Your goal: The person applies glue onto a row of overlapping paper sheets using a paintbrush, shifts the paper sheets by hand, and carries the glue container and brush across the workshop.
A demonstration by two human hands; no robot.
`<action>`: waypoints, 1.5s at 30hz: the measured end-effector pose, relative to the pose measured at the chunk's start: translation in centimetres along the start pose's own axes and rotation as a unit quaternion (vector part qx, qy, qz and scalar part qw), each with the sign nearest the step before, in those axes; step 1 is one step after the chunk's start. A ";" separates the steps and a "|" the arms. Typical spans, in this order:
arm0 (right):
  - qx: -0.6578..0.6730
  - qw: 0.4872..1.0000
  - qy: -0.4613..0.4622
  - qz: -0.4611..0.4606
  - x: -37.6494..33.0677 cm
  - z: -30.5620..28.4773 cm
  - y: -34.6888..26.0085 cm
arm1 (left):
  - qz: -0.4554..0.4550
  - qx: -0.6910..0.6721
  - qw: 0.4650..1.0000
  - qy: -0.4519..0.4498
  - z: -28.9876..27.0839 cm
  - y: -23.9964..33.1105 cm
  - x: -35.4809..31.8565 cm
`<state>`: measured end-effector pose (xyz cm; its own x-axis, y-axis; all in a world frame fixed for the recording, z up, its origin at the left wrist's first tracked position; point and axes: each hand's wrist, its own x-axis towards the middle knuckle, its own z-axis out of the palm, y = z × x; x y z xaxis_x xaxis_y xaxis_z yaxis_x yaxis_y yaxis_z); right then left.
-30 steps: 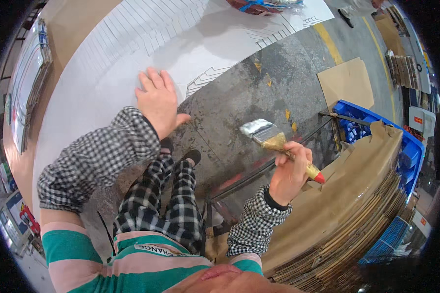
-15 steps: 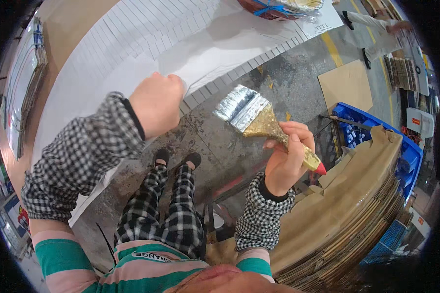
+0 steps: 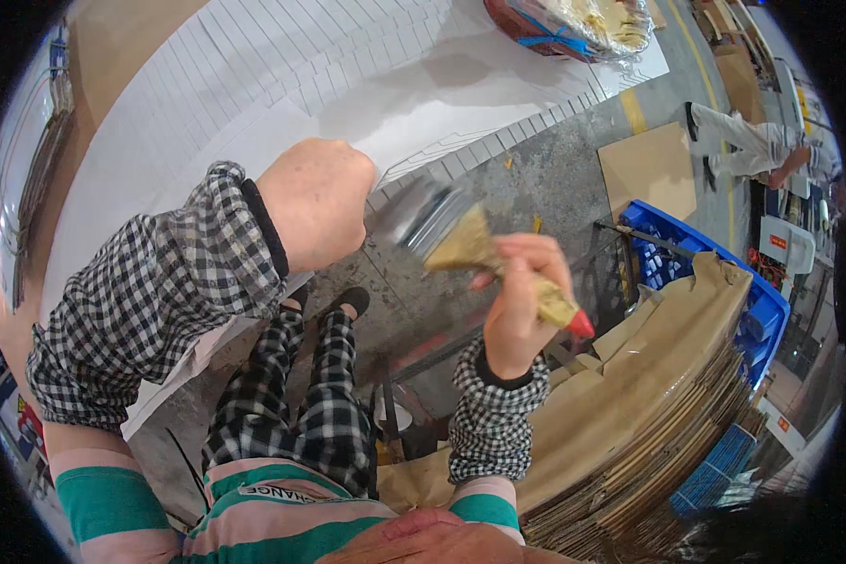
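Note:
My right hand (image 3: 524, 305) is closed round the handle of a wide paintbrush (image 3: 464, 241) with a yellow-stained wooden body and a red tip. Its bristle end is smeared by motion and points left, toward my other hand. Curled into a fist, my left hand (image 3: 318, 202) is at the near edge of the fanned white sheets (image 3: 254, 70). The fingertips are turned away from view, so what they hold, if anything, is hidden. Between the brush and the left hand there is a small gap.
A bowl-like container (image 3: 573, 28) with a foil-like lining and blue tie stands on the sheets' far side. At right are a stack of brown cardboard (image 3: 630, 414) and a blue crate (image 3: 766, 324). A flat brown board (image 3: 649, 169) lies on the floor. Another person's legs (image 3: 743, 150) show at far right.
The brush and my right hand have shifted left, nearer the left hand. My left fist has moved slightly right. The bowl-like container appears lower and further right as the view shifts.

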<state>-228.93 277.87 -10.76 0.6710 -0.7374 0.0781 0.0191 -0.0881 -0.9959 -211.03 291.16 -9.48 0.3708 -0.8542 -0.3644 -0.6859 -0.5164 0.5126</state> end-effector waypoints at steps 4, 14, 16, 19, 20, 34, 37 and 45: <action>0.001 1.000 -0.004 -0.005 -0.2 0.0 -0.1 | -0.009 0.004 1.000 0.011 0.1 0.1 0.1; 0.001 0.993 0.098 0.069 1.1 -0.4 -0.8 | -0.011 -0.004 1.000 -0.002 -0.2 0.2 0.3; -0.008 1.000 0.005 0.017 1.4 -0.5 -0.8 | -0.013 -0.004 1.000 -0.004 -0.3 0.3 0.4; -0.007 0.999 -0.020 0.026 1.8 -0.7 -0.9 | -0.018 -0.005 1.000 0.001 -0.4 0.4 0.3; -0.001 0.998 0.043 0.041 2.0 -0.7 -1.0 | -0.011 0.001 1.000 0.010 -0.5 0.4 0.2; 0.035 0.999 -0.010 -0.015 4.3 -0.4 -1.4 | -0.028 0.000 0.999 -0.024 -1.5 0.6 0.4; -0.032 0.989 0.142 0.035 4.3 -0.3 -1.5 | -0.040 0.002 0.998 -0.038 -1.3 0.6 0.5; 0.032 0.986 0.161 0.026 4.6 -0.6 -1.6 | -0.002 -0.005 1.000 0.008 -0.9 0.2 0.6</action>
<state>-226.33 274.17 -8.79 0.4016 -0.9154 0.0274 0.0447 -0.0103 -0.9989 -210.33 290.48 -8.88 0.3826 -0.8534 -0.3541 -0.6785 -0.5197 0.5192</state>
